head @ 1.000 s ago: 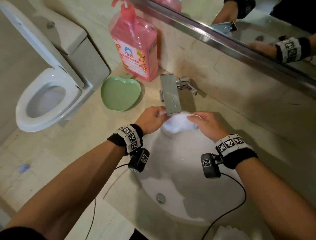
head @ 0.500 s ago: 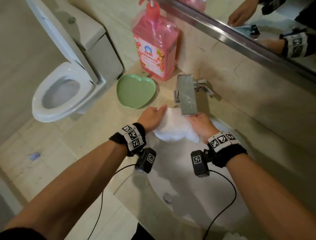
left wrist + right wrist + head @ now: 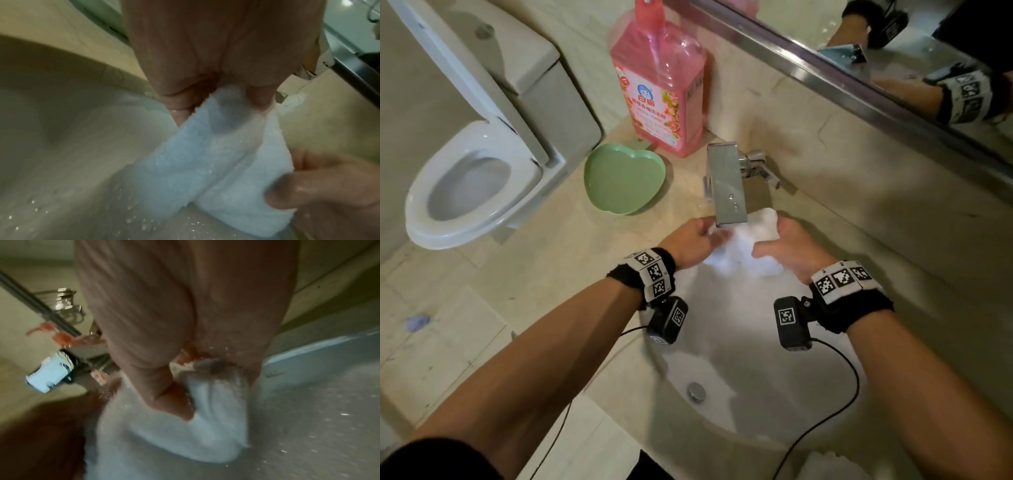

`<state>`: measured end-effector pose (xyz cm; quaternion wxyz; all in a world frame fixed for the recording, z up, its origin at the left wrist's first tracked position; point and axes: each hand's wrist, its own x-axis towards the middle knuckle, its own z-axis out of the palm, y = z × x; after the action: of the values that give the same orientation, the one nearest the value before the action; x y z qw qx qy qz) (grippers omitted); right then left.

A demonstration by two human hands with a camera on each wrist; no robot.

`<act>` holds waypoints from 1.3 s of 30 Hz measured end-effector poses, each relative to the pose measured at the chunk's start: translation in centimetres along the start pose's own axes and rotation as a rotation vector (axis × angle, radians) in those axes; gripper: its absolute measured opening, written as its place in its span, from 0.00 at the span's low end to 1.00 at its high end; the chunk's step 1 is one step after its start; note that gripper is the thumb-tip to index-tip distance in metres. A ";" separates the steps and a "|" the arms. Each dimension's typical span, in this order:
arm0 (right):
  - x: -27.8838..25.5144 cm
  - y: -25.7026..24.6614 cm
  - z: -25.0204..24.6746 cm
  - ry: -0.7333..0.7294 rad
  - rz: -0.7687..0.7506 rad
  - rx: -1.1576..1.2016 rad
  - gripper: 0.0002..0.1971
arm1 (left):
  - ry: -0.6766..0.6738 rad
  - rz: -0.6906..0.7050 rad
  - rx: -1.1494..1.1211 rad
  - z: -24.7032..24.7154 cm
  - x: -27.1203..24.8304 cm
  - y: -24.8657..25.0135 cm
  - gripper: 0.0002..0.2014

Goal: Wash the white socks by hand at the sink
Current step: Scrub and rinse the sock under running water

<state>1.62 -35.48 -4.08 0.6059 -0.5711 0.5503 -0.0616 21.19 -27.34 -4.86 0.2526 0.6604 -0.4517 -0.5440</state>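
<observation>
Both hands are gripping the white sock [image 3: 739,246] under the tap [image 3: 727,185], over the sink [image 3: 722,359]: left hand [image 3: 693,241] pinching one end, right hand [image 3: 787,245] clenching the other. Best rubbing the halves together, keeping the fabric low to limit splashing.

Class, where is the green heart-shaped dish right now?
In the head view, the green heart-shaped dish sits on the beige countertop, left of the steel faucet, just before the pink detergent bottle.
</observation>
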 end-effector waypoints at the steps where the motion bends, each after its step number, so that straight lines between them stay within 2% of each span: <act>1: 0.0 0.4 -0.5 -0.038 0.013 -0.133 0.25 | 0.008 -0.030 -0.041 0.4 0.1 0.5 0.23; 2: 0.0 0.9 -0.7 -0.070 0.024 -0.282 0.28 | 0.022 -0.055 -0.076 0.7 0.3 0.8 0.24; 3: 0.0 1.5 -0.9 -0.086 0.037 -0.403 0.26 | 0.037 -0.071 -0.115 1.0 0.3 1.1 0.24; 5: 0.1 2.6 -0.9 -0.051 0.047 -0.439 0.14 | 0.073 -0.076 -0.222 1.3 0.5 1.4 0.17; 7: 0.1 3.4 -0.7 -0.001 0.043 -0.253 0.16 | 0.119 -0.075 -0.276 1.2 0.5 1.6 0.11; 10: 0.4 3.9 -0.1 0.102 0.071 0.083 0.23 | 0.186 -0.132 -0.151 0.3 0.1 2.1 0.11; 12: 0.8 3.9 0.3 0.110 0.083 0.178 0.32 | 0.185 -0.166 -0.035 -0.6 0.0 2.4 0.11; 14: 1.2 3.7 0.6 0.122 0.104 0.247 0.38 | 0.169 -0.228 -0.057 -1.6 -0.3 2.4 0.11; 16: 1.3 3.3 0.8 0.155 0.113 0.290 0.34 | 0.119 -0.262 -0.083 -2.8 -0.9 2.2 0.23; 18: 1.3 3.2 1.0 0.146 0.130 0.288 0.28 | 0.021 -0.246 0.098 -3.6 -1.6 1.9 0.34; 19: 1.3 3.1 1.1 0.110 0.129 0.267 0.24 | -0.034 -0.217 0.242 -3.7 -1.9 1.8 0.35; 22: 1.0 2.9 1.3 -0.099 0.075 0.116 0.22 | -0.102 -0.108 0.675 -2.8 -2.3 1.4 0.26; 24: 0.6 2.8 1.4 -0.183 -0.022 -0.075 0.21 | -0.073 -0.074 0.741 -2.1 -2.3 1.1 0.21; 26: 0.4 2.6 1.4 -0.178 -0.119 -0.275 0.15 | -0.038 -0.072 0.665 -2.1 -2.2 0.6 0.17; 29: 0.5 2.6 1.0 -0.126 -0.170 -0.317 0.11 | 0.077 -0.056 0.379 -2.4 -2.2 -0.2 0.13; 32: 0.3 2.6 0.3 0.036 -0.173 -0.196 0.11 | 0.243 -0.066 0.189 -1.9 -2.0 -0.3 0.15; 35: -0.1 2.3 -0.3 0.222 -0.190 -0.028 0.11 | 0.356 -0.156 0.217 -1.6 -1.6 0.5 0.19; 37: -0.3 1.8 -0.4 0.314 -0.173 0.079 0.12 | 0.337 -0.198 0.269 -1.6 -1.3 1.1 0.17; 39: -0.6 1.6 -0.5 0.379 -0.154 0.112 0.10 | 0.281 -0.212 0.121 -1.4 -1.1 1.6 0.09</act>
<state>0.14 -34.84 -4.82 0.5158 -0.5553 0.6048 -0.2444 21.99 -27.36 -2.58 0.2141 0.7879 -0.3717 -0.4417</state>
